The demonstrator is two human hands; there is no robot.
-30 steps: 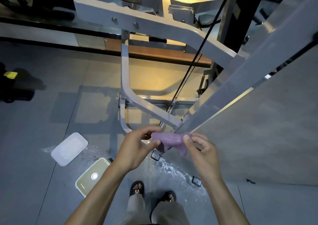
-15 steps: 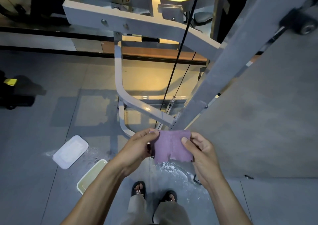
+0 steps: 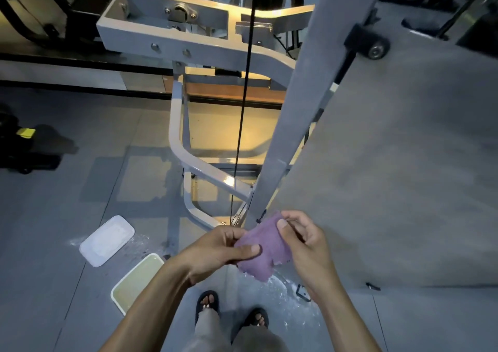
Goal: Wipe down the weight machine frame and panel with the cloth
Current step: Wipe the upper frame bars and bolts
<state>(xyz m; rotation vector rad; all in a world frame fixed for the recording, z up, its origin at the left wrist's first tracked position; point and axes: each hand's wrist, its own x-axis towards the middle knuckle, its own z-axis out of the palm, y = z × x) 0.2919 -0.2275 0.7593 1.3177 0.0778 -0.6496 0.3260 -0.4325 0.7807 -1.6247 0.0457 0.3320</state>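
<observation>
Wet floor (image 3: 283,295) below; both hands, left hand (image 3: 215,252) and right hand (image 3: 307,246), now bunch the cloth (image 3: 262,252) (spread flat earlier), fingers pinching it, long axis slanting up-right.

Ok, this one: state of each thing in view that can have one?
Purple cloth: bunched, held off the machine.
Left hand: pinching the cloth.
Right hand: gripping the cloth.
Container: open, holding liquid.
Lid: off, flat on floor.
Floor: wet by the feet.

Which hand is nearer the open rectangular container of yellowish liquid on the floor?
Left. The left hand pinches the purple cloth just up-right of the open rectangular container of yellowish liquid; the right hand grips the cloth's far side, further away.
</observation>
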